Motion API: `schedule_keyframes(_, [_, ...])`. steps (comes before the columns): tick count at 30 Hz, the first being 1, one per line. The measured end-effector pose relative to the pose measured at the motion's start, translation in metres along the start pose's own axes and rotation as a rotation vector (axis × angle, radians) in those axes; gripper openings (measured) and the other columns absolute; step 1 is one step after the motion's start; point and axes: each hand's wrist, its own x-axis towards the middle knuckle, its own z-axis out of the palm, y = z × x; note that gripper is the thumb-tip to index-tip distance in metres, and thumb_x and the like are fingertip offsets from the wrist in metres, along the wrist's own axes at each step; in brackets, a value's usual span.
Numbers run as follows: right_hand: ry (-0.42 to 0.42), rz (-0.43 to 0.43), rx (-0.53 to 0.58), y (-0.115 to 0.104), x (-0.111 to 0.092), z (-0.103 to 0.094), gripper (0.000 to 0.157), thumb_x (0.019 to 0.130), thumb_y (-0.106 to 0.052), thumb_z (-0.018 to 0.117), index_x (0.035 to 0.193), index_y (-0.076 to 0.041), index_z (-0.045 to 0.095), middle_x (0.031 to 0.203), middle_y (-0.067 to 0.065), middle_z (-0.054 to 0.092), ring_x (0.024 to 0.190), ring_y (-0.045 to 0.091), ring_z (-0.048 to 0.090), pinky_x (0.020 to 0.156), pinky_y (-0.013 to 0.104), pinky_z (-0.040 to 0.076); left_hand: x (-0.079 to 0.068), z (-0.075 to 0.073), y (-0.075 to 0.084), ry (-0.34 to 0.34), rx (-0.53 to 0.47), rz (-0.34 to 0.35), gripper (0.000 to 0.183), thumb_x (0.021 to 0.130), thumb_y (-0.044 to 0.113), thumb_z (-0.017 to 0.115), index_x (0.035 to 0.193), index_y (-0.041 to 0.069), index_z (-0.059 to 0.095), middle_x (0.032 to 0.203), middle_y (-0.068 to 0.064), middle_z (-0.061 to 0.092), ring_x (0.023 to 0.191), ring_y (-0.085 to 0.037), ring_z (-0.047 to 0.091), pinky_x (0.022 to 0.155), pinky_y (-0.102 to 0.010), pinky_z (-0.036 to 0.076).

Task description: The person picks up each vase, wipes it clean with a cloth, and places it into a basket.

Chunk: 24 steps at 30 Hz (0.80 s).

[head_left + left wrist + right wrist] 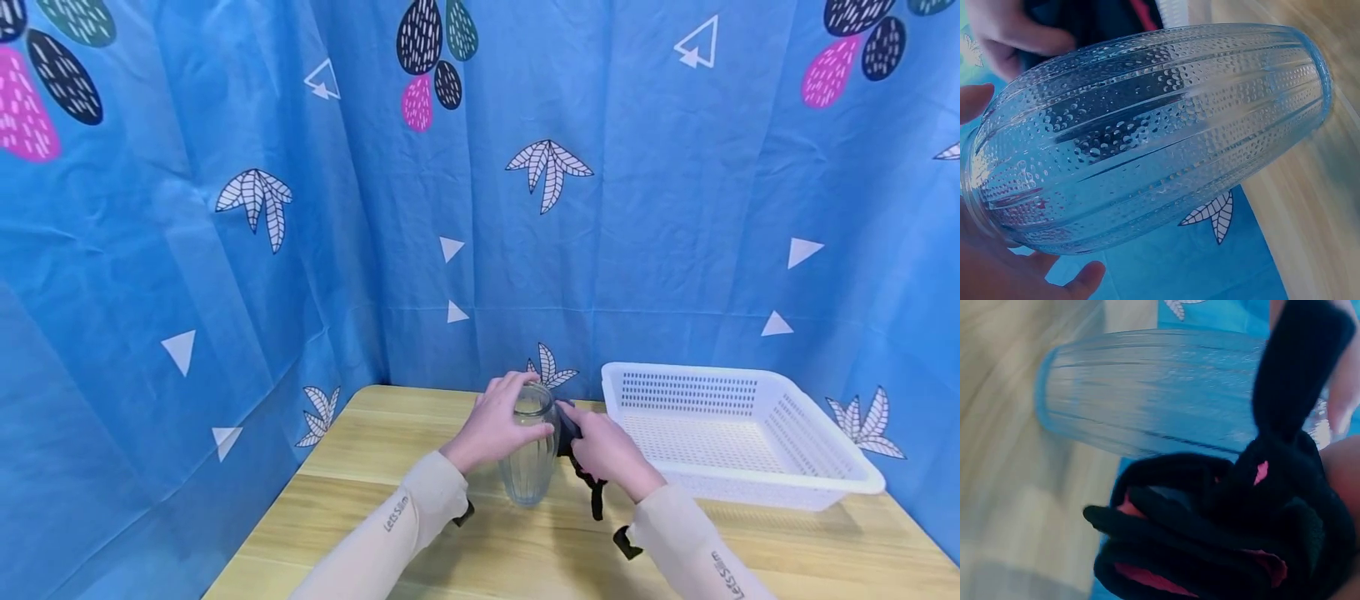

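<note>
A ribbed, dimpled clear glass vase (528, 471) (1147, 137) (1147, 394) stands upright on the wooden table (360, 467). My left hand (498, 421) (997, 275) grips it around the neck and rim. My right hand (606, 452) (1341, 481) holds a bunched black cloth (567, 433) (1097, 19) (1229, 531) with pink patches. The cloth is pressed against the vase's right side near the top.
A white perforated plastic basket (750, 377) sits on the table to the right of the vase, with nothing visible in it. A blue patterned curtain (480, 250) closes off the back and both sides. Black straps (596, 496) hang below my right wrist.
</note>
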Motion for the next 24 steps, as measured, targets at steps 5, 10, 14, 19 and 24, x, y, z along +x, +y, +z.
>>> schedule_keyframes(5, [-0.082,-0.004,0.048,0.016,-0.002,0.018,0.069,0.085,0.006,0.049,0.152,-0.010,0.045,0.055,0.005,0.057,0.037,0.014,0.051,0.037,0.029,0.041,-0.001,0.002,0.001,0.025,0.035,0.007,0.076,0.086,0.058,0.070,0.150,0.028,0.041,0.150,0.006,0.046,0.140,-0.023,0.039,0.111,-0.053,0.034])
schedule_keyframes(10, [-0.148,-0.029,0.016,0.025,-0.012,0.033,0.067,0.083,0.006,0.048,0.150,-0.003,0.046,0.052,0.003,0.057,0.038,0.013,0.053,0.037,0.030,0.043,-0.005,0.004,-0.001,0.028,0.051,-0.022,0.078,0.086,0.061,0.069,0.151,0.031,0.039,0.140,-0.001,0.044,0.128,-0.021,0.045,0.104,-0.049,0.039])
schedule_keyframes(14, [-0.150,-0.051,0.005,0.025,-0.021,0.037,0.069,0.082,0.005,0.050,0.150,-0.008,0.048,0.055,0.001,0.058,0.039,0.013,0.054,0.039,0.032,0.044,-0.007,0.004,-0.002,0.041,0.070,-0.016,0.079,0.084,0.061,0.071,0.150,0.030,0.040,0.134,-0.001,0.047,0.125,-0.019,0.045,0.100,-0.045,0.039])
schedule_keyframes(19, [-0.112,-0.051,0.027,0.019,-0.033,0.031,0.068,0.082,0.003,0.053,0.148,-0.011,0.051,0.057,0.001,0.057,0.036,0.012,0.051,0.037,0.032,0.044,-0.007,0.002,0.000,0.033,0.095,0.020,0.076,0.085,0.054,0.072,0.150,0.031,0.040,0.142,0.005,0.049,0.133,-0.019,0.043,0.103,-0.046,0.039])
schedule_keyframes(24, [-0.040,0.004,0.056,0.001,-0.044,0.013,0.065,0.085,0.001,0.055,0.149,-0.014,0.051,0.051,0.003,0.056,0.033,0.013,0.048,0.037,0.031,0.041,-0.006,-0.002,0.004,0.009,0.049,0.030,0.075,0.084,0.040,0.073,0.150,0.030,0.041,0.148,0.005,0.047,0.134,-0.020,0.044,0.108,-0.050,0.039])
